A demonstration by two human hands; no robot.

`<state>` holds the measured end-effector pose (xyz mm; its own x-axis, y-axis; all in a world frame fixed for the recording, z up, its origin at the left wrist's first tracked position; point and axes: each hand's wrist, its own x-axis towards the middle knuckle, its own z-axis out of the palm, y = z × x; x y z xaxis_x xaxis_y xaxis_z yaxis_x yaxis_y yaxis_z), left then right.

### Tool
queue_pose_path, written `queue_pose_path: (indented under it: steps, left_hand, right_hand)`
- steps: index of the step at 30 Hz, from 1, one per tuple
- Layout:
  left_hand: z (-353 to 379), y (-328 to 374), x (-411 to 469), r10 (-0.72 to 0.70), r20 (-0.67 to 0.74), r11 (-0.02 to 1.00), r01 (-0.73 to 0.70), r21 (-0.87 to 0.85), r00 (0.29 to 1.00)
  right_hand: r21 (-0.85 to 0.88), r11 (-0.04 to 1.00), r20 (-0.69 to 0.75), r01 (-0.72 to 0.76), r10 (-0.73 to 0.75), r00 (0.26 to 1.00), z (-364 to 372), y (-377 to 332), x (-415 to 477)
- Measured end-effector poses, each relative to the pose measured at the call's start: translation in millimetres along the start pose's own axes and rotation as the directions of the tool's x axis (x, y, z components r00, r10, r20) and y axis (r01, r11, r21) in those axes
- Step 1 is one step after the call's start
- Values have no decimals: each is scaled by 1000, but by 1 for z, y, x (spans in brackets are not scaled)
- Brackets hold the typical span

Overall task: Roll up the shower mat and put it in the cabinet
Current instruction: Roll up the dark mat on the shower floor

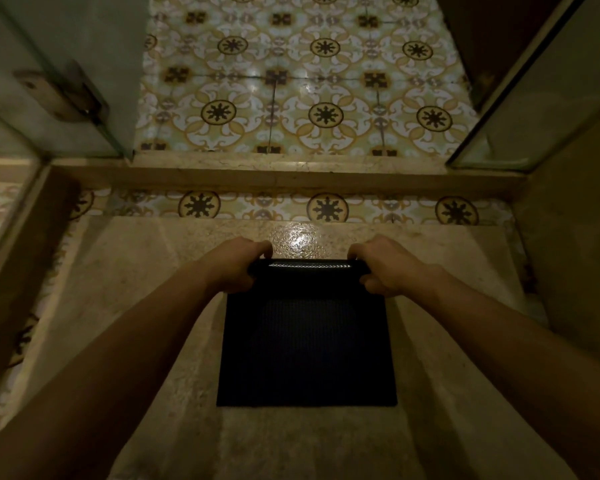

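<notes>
The shower mat (307,348) lies flat on the beige stone shower floor (125,306) in the lower centre of the frame. It is dark, almost black, with a fine ribbed texture. Its far edge, at the centre of the frame, is turned over into a narrow roll; the remainder of the mat is unrolled and in contact with the floor.

The left hand (234,265) holds the left end of the roll. Its grip is closed: fingers curl over the top of the roll, thumb underneath. The right hand (387,266) holds the right end of the roll in the same way, grip closed around it. Both forearms extend from the bottom corners of the frame toward the centre.

Beyond the roll, a raised stone threshold (284,176) runs across the frame. Patterned floor tiles (302,81) fill the upper centre. A glass door (49,74) with a metal hinge (63,95) stands at the upper left; a second glass panel (541,109) stands at the upper right.
</notes>
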<state>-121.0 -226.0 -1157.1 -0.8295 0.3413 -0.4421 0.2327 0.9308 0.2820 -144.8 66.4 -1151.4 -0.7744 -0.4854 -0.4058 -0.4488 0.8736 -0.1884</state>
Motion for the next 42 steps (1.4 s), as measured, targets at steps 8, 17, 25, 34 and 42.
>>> queue_pose_path:
  steps: [8,17,25,34,42]
  left_hand:
    - [-16,-8,34,7,-152,1000,-3,28,988]
    - [-20,-19,62,-33,-210,999,31,-16,977]
    - [-28,-18,70,-99,-164,994,91,-58,981]
    - [-25,-15,56,-89,-180,995,79,-61,980]
    - [-26,-20,49,-106,-107,991,96,-91,989]
  right_hand:
    - [-5,998,-75,-61,60,995,-10,18,34]
    - [-36,998,-102,-59,55,993,-17,33,64]
    - [-77,996,-151,-41,29,988,-15,27,56]
    - [-21,999,-176,-39,35,984,-7,26,48]
    - [-33,999,-122,37,-41,992,-8,28,37]
